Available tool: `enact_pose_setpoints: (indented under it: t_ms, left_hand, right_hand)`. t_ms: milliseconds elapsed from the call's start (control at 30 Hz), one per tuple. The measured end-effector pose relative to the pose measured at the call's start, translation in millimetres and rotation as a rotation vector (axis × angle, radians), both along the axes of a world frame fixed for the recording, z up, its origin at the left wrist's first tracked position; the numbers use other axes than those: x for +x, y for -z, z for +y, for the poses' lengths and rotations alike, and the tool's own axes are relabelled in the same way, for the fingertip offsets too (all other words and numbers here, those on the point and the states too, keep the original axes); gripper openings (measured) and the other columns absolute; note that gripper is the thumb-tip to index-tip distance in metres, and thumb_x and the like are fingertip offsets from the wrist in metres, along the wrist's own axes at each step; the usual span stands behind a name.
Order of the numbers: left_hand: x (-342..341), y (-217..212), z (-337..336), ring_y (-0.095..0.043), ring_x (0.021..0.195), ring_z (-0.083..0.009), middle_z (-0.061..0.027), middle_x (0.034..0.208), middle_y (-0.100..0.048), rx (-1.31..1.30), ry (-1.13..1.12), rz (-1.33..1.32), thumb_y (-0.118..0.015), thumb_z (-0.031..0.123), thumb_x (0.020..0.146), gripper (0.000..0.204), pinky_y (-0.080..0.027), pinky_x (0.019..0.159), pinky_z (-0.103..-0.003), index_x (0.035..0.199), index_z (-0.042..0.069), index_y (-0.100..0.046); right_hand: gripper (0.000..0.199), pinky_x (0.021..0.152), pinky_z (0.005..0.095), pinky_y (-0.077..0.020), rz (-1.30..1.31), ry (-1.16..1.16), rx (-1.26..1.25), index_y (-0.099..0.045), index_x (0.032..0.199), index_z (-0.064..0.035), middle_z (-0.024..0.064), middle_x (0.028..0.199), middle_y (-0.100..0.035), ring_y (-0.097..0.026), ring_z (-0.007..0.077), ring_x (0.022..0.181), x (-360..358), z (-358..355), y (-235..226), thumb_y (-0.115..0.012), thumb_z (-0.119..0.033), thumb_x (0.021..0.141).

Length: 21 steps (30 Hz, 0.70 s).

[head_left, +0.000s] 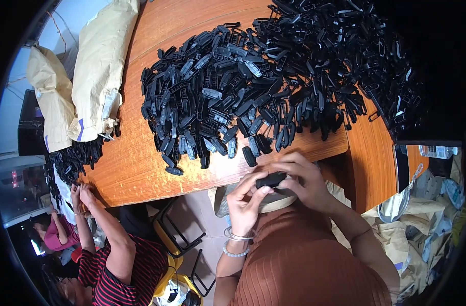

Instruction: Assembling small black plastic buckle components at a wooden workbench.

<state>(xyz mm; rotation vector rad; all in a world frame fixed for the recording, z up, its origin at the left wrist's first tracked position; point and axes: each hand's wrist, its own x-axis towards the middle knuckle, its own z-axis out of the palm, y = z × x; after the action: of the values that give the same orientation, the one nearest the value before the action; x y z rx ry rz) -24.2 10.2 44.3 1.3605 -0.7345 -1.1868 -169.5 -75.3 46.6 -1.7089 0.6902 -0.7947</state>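
Pinched between the fingertips of the left hand (pixel 244 198) and right hand (pixel 306 179) beside the worktop (pixel 133 176), the small black part (pixel 270 180) seems light and stiff, best gripped at its ends, though it is partly hidden.

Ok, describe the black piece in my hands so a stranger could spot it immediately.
Start at the orange-brown wooden table and its big heap of black pieces. By the table's near edge, your left hand and right hand pinch one small black piece. Unlike the heaped ones, it's held off the tabletop.
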Motion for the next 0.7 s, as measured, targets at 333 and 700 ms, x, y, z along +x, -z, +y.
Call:
enact_pose_setpoints:
  t_ms: [333, 700]
  left_hand:
    - [9.2, 23.6, -2.7, -0.059, 0.067, -0.0184, -0.0127, 0.079, -0.06, -0.023, -0.103, 0.648, -0.05, 0.02, 0.093, 0.027, -0.048, 0.061, -0.025, 0.096, -0.006, -0.057]
    - [16.1, 35.7, -43.0, -0.054, 0.053, -0.0288, -0.0153, 0.064, -0.057, 0.191, -0.16, -0.86, -0.074, 0.017, 0.071, 0.025, -0.043, 0.053, -0.035, 0.069, -0.001, -0.056]
  right_hand:
    - [0.014, 0.064, 0.0304, -0.0437, 0.03, -0.056, -0.017, -0.065, 0.088, 0.002, 0.0094, 0.079, -0.059, -0.056, 0.0192, 0.073, -5.3, -37.0, 27.6, -0.056, 0.002, 0.077]
    - [0.018, 0.075, 0.0348, -0.0394, 0.609, 0.067, -0.952, -0.057, 0.088, -0.0025, 0.0115, 0.11, -0.052, -0.049, 0.0274, 0.096, 7.6, -109.0, 27.1, -0.055, 0.001, 0.07]
